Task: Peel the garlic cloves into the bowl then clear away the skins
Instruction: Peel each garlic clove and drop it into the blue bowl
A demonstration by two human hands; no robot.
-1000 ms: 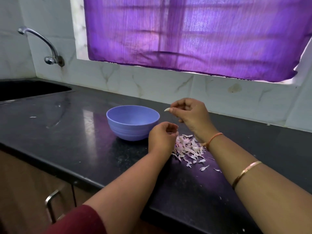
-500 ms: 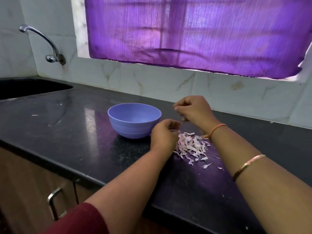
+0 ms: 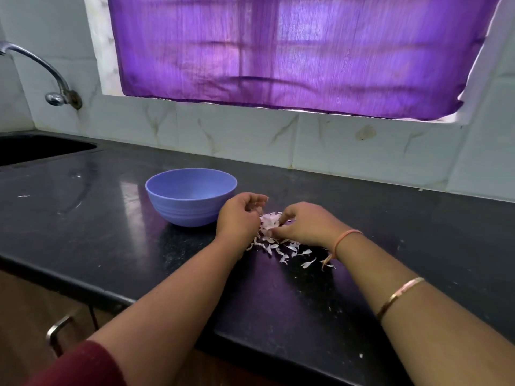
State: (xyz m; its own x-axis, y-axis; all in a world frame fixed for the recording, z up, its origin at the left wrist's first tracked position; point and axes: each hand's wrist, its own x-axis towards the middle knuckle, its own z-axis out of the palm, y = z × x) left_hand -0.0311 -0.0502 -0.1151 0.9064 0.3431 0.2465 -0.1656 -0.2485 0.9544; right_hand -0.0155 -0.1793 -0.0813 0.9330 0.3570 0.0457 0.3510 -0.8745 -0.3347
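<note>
Left hand [image 3: 240,218]: fingers curled, contents indiscernible. Right hand [image 3: 305,225]: pinched garlic skins [image 3: 269,222], pale flakes heaped beside blue bowl [image 3: 178,207].

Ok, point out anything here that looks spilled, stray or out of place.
Skins lie strewn loose on the counter right of the bowl, some flakes scattered toward the front edge. One stray scrap lies far left, near the sink. A brown stain marks a wall tile.
</note>
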